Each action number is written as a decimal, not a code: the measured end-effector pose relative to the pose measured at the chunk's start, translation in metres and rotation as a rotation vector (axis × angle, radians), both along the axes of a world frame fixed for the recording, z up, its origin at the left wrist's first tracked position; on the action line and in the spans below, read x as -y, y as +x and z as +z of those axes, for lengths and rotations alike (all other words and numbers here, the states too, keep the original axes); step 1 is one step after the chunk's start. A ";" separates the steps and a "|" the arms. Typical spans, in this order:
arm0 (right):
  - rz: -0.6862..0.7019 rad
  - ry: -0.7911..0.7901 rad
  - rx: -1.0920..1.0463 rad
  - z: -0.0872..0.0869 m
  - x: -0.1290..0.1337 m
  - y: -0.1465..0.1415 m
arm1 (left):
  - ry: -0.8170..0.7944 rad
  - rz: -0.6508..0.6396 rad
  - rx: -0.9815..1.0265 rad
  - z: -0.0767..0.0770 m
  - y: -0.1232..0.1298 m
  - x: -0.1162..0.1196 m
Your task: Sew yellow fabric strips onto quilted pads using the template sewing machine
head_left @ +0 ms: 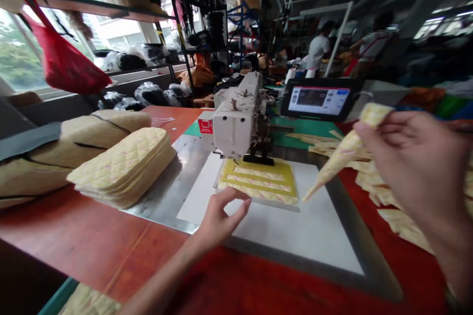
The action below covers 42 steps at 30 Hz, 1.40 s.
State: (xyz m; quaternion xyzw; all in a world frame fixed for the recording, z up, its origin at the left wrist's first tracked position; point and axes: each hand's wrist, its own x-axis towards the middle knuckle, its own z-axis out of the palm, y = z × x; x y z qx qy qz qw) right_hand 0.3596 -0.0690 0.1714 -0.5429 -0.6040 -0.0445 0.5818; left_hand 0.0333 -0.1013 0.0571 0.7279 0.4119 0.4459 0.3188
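Note:
My right hand (417, 157) is raised at the right, pinching a pale yellow patterned fabric strip (340, 157) that hangs down to the left in a narrow point. My left hand (223, 216) is at the front edge of a yellow slotted template (258, 179), its thumb and forefinger curled together at the tips. Whatever lies between those tips is too small to make out. Pale patterned fabric shows through the template's slots. The template rests on a white sheet (295, 236), its back edge under the head of a white sewing machine (232, 128).
At left lies a stack of quilted yellow fabric pieces (125, 162), beside tied bundles (99, 133). Loose fabric strips (373, 182) spread over the right side of the red table (148, 251). A control screen (320, 98) stands behind. Two people work in the background.

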 end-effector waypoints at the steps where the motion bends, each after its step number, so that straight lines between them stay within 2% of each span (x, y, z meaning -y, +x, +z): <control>1: 0.095 -0.075 -0.183 0.000 0.002 -0.020 | -0.122 -0.056 0.090 0.002 0.008 -0.002; 3: 0.311 -0.271 -0.385 -0.012 0.005 -0.051 | -0.320 -0.186 0.270 0.005 0.025 -0.007; 5: 0.487 -0.502 -0.489 -0.036 0.009 -0.070 | -0.443 -0.267 0.422 0.006 0.041 -0.010; 8: 0.680 -0.739 -0.591 -0.077 0.023 -0.087 | -0.550 -0.228 0.561 0.003 0.057 -0.014; 10: 0.739 -0.779 -0.570 -0.102 0.033 -0.095 | -0.582 -0.168 0.577 -0.005 0.061 -0.016; 12: 0.725 -0.784 -0.541 -0.123 0.041 -0.098 | -0.604 -0.134 0.542 -0.015 0.061 -0.016; 16: 0.729 -0.814 -0.622 -0.150 0.049 -0.096 | -0.662 -0.166 0.510 -0.034 0.058 -0.012; 19: 0.726 -0.789 -0.681 -0.153 0.051 -0.094 | -0.673 -0.201 0.534 -0.039 0.058 -0.010; 27: 0.652 -0.707 -0.733 -0.149 0.056 -0.093 | -0.676 -0.211 0.548 -0.042 0.063 -0.009; 33: 0.666 -0.706 -0.849 -0.145 0.060 -0.095 | -0.573 -0.208 0.570 -0.042 0.062 -0.007; 37: 0.644 -0.673 -0.826 -0.145 0.062 -0.095 | -0.511 -0.224 0.532 -0.039 0.059 -0.007; 42: 0.649 -0.613 -0.725 -0.146 0.061 -0.091 | -0.541 -0.236 0.496 -0.032 0.056 -0.006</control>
